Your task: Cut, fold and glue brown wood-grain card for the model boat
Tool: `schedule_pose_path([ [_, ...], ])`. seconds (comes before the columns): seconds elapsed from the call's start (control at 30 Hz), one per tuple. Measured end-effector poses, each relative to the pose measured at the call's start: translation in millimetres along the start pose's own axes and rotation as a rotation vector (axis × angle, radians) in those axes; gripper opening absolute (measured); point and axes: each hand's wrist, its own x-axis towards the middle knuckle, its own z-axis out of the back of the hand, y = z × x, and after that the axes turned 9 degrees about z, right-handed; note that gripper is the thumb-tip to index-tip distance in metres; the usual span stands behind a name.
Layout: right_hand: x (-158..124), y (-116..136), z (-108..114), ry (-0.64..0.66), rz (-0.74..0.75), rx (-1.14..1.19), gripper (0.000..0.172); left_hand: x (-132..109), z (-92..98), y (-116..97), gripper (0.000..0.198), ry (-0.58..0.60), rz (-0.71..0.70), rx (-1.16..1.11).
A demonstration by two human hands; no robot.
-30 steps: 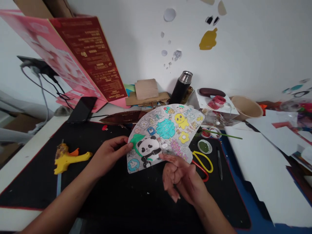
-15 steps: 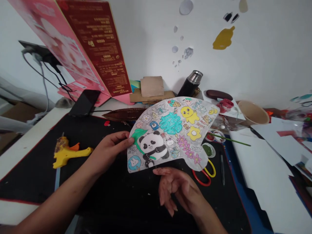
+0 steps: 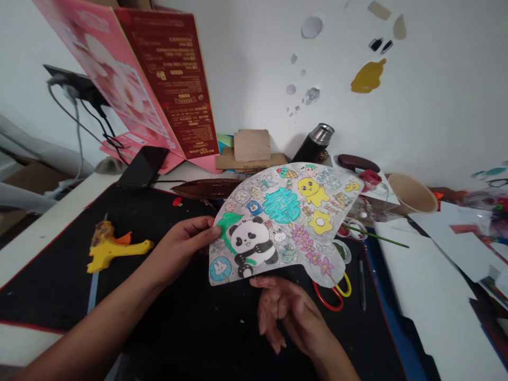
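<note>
A paper cutout (image 3: 281, 219) covered in coloured drawings, among them a panda and a yellow figure, is tilted above the black mat. My left hand (image 3: 190, 243) pinches its left edge between thumb and fingers. Just below the paper's lower edge is my right hand (image 3: 283, 312), palm turned up, fingers apart and loosely curled, with nothing in it. Scissors with red and yellow handles (image 3: 329, 299) lie partly under the paper's lower right corner. A yellow glue gun (image 3: 115, 247) rests on the mat at the left.
A black phone (image 3: 143, 166) and a pink and red box (image 3: 170, 79) stand at the back left. Behind the paper are a black flask (image 3: 313, 143) and cardboard pieces (image 3: 252, 145). A beige cup (image 3: 410, 193) and a pen (image 3: 362, 283) are at the right.
The whole view has shifted slightly, so the scene sits a little lower. Both hands keep nearly the same pose, and the paper stays in my left hand.
</note>
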Motion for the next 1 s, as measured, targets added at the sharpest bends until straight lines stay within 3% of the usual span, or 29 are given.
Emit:
schedule_pose_path([
  [1.0, 1.8, -4.3, 4.4, -0.049, -0.029, 0.022, 0.069, 4.6, 3.3, 5.3, 0.040, 0.021, -0.002, 0.032],
])
